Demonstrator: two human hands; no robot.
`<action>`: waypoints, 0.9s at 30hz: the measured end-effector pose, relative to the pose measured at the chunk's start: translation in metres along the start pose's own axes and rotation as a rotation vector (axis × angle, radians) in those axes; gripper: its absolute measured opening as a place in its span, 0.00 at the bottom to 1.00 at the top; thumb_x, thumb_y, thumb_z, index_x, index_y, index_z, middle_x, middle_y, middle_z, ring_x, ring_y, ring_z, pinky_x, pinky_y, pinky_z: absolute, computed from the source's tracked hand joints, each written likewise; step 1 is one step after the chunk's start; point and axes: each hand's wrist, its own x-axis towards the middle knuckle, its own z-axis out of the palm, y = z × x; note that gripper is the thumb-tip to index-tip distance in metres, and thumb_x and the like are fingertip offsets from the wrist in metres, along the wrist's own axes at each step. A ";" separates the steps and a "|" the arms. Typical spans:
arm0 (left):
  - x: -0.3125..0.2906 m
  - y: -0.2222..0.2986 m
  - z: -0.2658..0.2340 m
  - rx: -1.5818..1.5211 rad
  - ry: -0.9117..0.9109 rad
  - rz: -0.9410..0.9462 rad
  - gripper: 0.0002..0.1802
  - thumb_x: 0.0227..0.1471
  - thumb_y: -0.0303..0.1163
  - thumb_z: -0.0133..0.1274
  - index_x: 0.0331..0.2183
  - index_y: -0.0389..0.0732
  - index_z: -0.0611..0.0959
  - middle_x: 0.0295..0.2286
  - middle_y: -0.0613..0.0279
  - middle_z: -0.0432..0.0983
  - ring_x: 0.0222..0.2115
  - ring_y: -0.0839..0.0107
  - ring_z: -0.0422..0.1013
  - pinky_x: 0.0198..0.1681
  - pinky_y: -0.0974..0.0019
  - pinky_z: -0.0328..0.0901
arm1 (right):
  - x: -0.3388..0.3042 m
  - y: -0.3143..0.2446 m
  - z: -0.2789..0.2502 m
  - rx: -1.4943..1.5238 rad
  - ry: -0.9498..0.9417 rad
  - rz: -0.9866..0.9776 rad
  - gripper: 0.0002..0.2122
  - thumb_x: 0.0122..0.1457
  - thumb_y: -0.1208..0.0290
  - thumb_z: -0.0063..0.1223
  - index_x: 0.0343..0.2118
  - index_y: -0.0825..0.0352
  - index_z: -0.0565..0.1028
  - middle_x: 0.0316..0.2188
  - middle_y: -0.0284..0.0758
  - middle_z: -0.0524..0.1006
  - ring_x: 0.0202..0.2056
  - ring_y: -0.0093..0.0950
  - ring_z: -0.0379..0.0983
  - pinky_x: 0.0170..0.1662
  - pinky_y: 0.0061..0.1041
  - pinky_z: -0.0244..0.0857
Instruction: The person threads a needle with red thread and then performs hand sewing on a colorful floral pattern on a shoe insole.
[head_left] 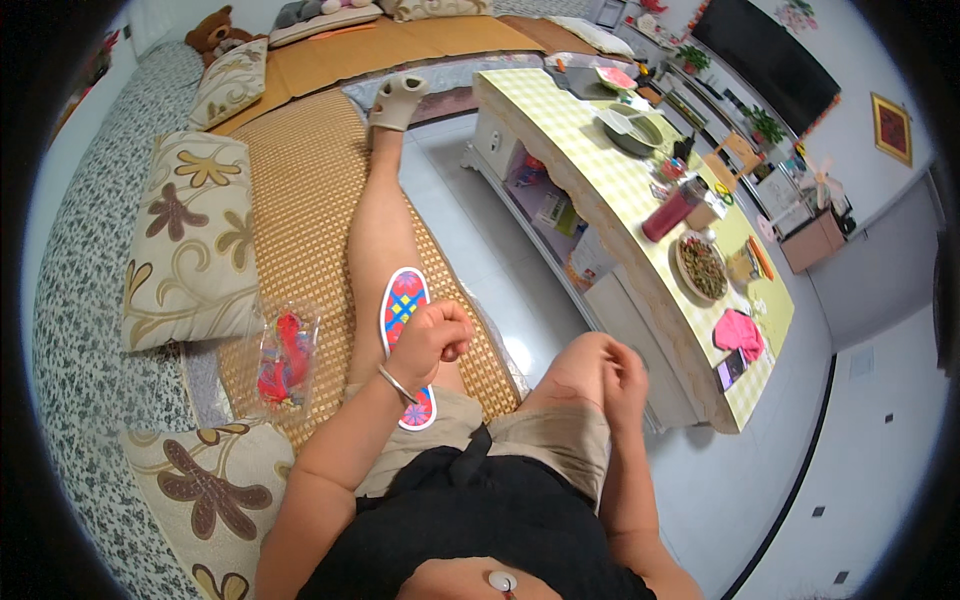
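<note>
A patterned insole [405, 295] in red, blue, yellow and pink with a white edge lies lengthwise on my outstretched left leg. Over its middle is my left hand [430, 338], fingers curled in and closed, a bangle on the wrist; whatever they may hold is hidden. My right hand [625, 385] is beside my bent right knee, fingers bent together, and anything in them is too small to make out. A thin reddish line crosses the right thigh near that hand. To the left, a clear plastic bag [285, 355] holds red and blue thread-like bundles.
I sit on a woven mat [300, 190] with flowered cushions [190, 240] on its left. At right stands a long table [590, 125] with a checked cloth, carrying a green pot [632, 132], a red bottle [673, 210], a filled bowl [702, 267], a pink cloth [738, 335] and a phone [732, 370].
</note>
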 end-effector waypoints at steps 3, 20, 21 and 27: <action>-0.011 -0.004 0.023 0.250 -0.052 0.077 0.03 0.45 0.22 0.51 0.23 0.37 0.75 0.17 0.67 0.70 0.17 0.82 0.64 0.21 0.78 0.59 | 0.007 -0.071 0.038 0.016 -0.308 -0.251 0.17 0.51 0.87 0.46 0.45 0.67 0.72 0.42 0.39 0.74 0.42 0.30 0.72 0.40 0.23 0.69; -0.008 -0.005 0.055 0.354 -0.130 0.055 0.04 0.49 0.25 0.53 0.28 0.35 0.76 0.21 0.68 0.73 0.21 0.84 0.66 0.23 0.82 0.59 | -0.016 -0.072 0.059 0.236 -0.305 -0.160 0.05 0.52 0.80 0.55 0.33 0.73 0.76 0.28 0.36 0.77 0.27 0.21 0.71 0.28 0.18 0.64; -0.008 -0.004 0.058 0.282 -0.138 0.038 0.04 0.49 0.25 0.52 0.30 0.36 0.76 0.21 0.69 0.72 0.20 0.85 0.65 0.22 0.82 0.58 | -0.016 -0.072 0.057 0.269 -0.304 -0.136 0.05 0.53 0.79 0.55 0.32 0.72 0.76 0.28 0.36 0.77 0.27 0.20 0.70 0.28 0.18 0.63; -0.009 -0.018 0.064 0.205 -0.113 -0.032 0.07 0.50 0.25 0.50 0.34 0.37 0.74 0.20 0.73 0.68 0.20 0.86 0.62 0.21 0.83 0.53 | -0.018 -0.049 0.062 1.048 -0.264 0.542 0.06 0.55 0.74 0.53 0.32 0.70 0.77 0.30 0.34 0.77 0.30 0.20 0.68 0.30 0.16 0.59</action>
